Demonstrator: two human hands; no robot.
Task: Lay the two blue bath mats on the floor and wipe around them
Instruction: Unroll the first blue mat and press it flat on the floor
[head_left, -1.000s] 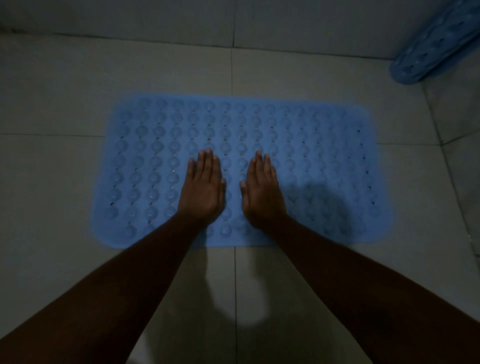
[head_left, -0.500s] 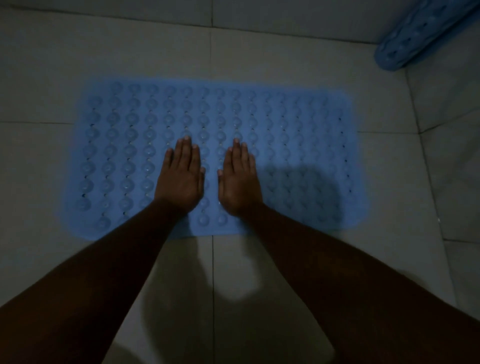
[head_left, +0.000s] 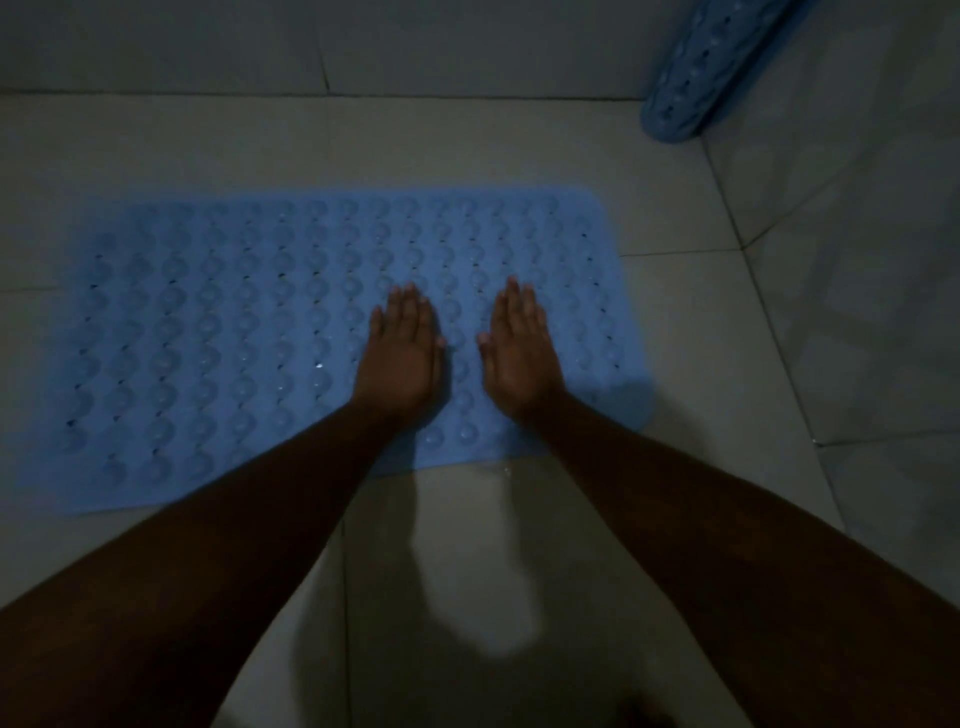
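Note:
A blue bath mat (head_left: 234, 332) with rows of round bumps and small holes lies flat on the pale tiled floor. My left hand (head_left: 402, 356) and my right hand (head_left: 519, 351) rest palm down on the mat's right part, side by side, fingers straight and pointing away from me. Neither hand holds anything. A second blue bath mat (head_left: 696, 67), curled up, leans in the far right corner against the wall.
Pale floor tiles (head_left: 467, 545) with grout lines surround the mat. A tiled wall (head_left: 857, 260) rises on the right and another wall (head_left: 363, 41) runs along the far side. The room is dim, and shadows fall between my forearms.
Both hands have slid along the mat from its middle toward its right end, staying flat. The view has shifted, so the mat now lies further left in the frame.

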